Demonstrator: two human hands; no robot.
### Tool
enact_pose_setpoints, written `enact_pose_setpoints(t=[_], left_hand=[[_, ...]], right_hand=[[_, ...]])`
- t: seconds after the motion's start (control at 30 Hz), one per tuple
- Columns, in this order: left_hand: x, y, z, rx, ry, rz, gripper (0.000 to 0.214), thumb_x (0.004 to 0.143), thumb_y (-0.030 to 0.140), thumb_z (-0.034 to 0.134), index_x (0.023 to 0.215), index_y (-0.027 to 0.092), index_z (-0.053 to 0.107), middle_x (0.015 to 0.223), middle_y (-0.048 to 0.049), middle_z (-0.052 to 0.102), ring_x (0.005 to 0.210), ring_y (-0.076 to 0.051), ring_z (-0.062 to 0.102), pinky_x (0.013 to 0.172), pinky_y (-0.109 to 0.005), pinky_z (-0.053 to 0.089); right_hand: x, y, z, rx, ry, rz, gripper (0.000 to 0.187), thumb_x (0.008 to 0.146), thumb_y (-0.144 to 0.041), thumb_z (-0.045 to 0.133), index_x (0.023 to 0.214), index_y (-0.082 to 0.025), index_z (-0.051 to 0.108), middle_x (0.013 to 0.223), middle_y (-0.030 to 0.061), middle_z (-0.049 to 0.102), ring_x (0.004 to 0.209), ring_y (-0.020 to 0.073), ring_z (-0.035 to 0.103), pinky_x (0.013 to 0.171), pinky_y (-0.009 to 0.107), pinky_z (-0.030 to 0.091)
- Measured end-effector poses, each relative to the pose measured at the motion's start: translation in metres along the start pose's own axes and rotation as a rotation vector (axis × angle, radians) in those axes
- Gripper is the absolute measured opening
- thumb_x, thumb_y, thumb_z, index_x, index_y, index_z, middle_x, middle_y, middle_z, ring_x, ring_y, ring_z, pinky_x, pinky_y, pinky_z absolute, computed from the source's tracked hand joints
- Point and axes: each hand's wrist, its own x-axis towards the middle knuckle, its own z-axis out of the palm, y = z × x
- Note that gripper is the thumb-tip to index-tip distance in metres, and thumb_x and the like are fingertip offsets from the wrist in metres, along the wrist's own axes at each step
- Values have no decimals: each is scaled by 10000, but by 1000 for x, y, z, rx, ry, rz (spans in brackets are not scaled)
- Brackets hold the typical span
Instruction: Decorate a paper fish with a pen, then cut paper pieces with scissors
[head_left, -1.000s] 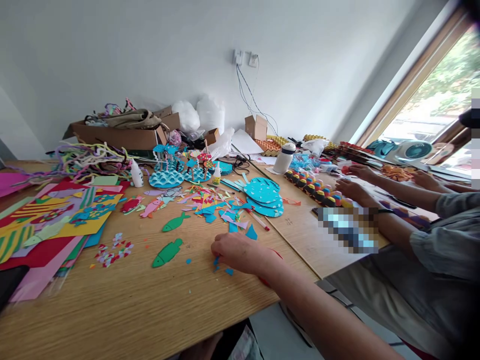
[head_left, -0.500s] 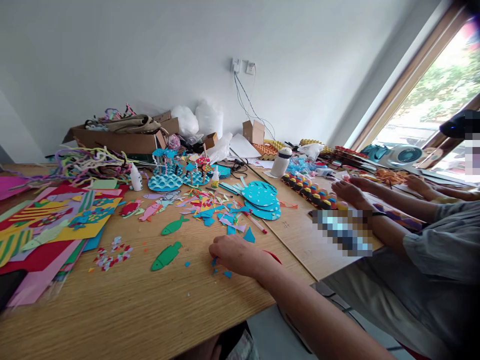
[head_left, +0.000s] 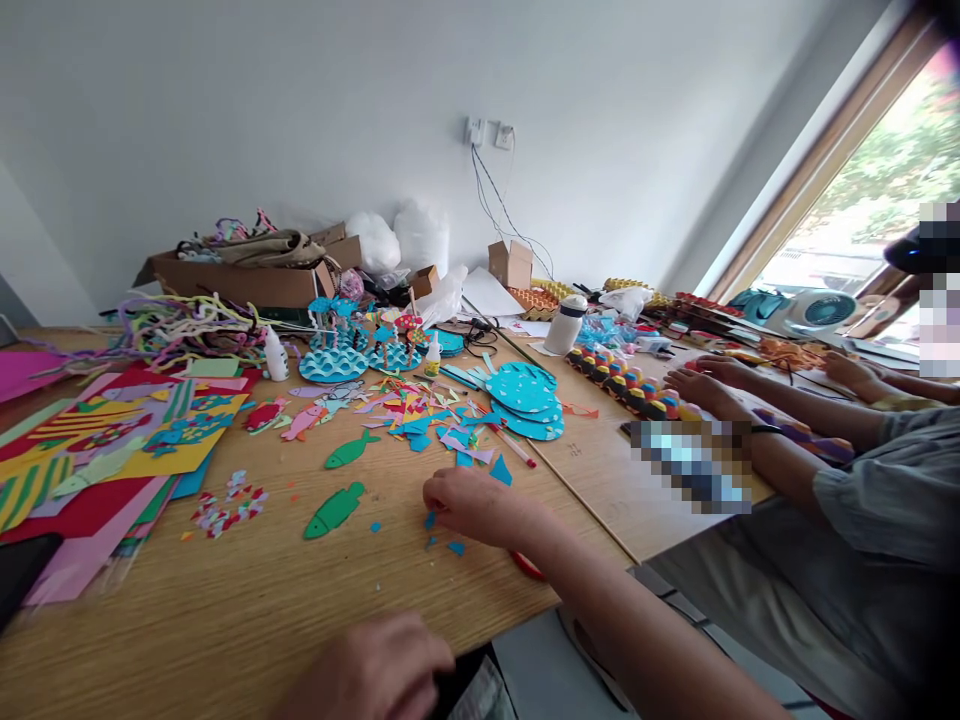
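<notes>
My right hand [head_left: 474,505] rests on the wooden table [head_left: 247,610], its fingers pinched on a small blue paper scrap [head_left: 429,520]. More blue scraps [head_left: 456,547] lie by it, and a red scissors handle [head_left: 527,566] shows under the wrist. A green paper fish [head_left: 335,508] lies a little left of the hand, a second green fish [head_left: 349,450] beyond it. My left hand [head_left: 371,668] shows at the table's near edge, back up, fingers curled under; what they hold is hidden.
Stacked blue paper discs [head_left: 525,392] and cut scraps [head_left: 420,410] lie ahead. Coloured sheets [head_left: 112,445] and pipe cleaners [head_left: 176,320] fill the left. A cardboard box [head_left: 240,278] and glue bottle [head_left: 275,355] stand behind. A co-worker's hands [head_left: 701,388] work by painted egg cartons [head_left: 626,382].
My left hand has come into view at the table's near edge. My right hand stays at the blue scrap. The co-worker's hands shifted slightly.
</notes>
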Motion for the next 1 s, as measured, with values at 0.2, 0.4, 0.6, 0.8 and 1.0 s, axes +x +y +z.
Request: enact_pose_setpoints(t=[0.2, 0.4, 0.6, 0.8, 1.0], left_hand=[[32, -19, -42, 296, 214, -82, 322, 788, 80, 356, 896, 222, 624, 938, -49, 620, 902, -212, 548, 818, -343, 423], [49, -31, -36, 394, 191, -48, 316, 790, 67, 350, 886, 212, 613, 916, -47, 622, 919, -209, 536, 825, -325, 404], [52, -28, -36, 430, 173, -34, 277, 837, 98, 353, 868, 199, 609, 880, -51, 618, 869, -210, 555, 771, -319, 414], [68, -27, -38, 451, 163, -18, 199, 837, 136, 421, 797, 193, 607, 834, -49, 607, 819, -215, 565, 696, -301, 416], [73, -31, -34, 454, 178, 3, 211, 822, 92, 416, 786, 185, 603, 845, -48, 615, 832, -203, 560, 719, -295, 417]], right_hand=[[0, -2, 0, -20, 1, 11, 175, 801, -150, 501, 880, -144, 656, 881, 86, 655, 770, 191, 623, 604, 240, 425], [0, -9, -1, -12, -10, 24, 183, 807, -154, 496, 856, -140, 672, 868, 89, 660, 747, 189, 625, 576, 232, 417], [-10, -11, -7, 45, 6, 56, 186, 808, -151, 499, 843, -185, 678, 870, 39, 659, 737, 150, 611, 539, 205, 370], [-15, -12, -2, 70, 71, 159, 165, 817, -194, 514, 885, -187, 663, 883, 57, 648, 781, 176, 607, 545, 225, 358], [-11, -17, 11, 101, 93, 215, 167, 811, -149, 500, 830, -157, 666, 832, 65, 652, 738, 171, 615, 564, 234, 368]])
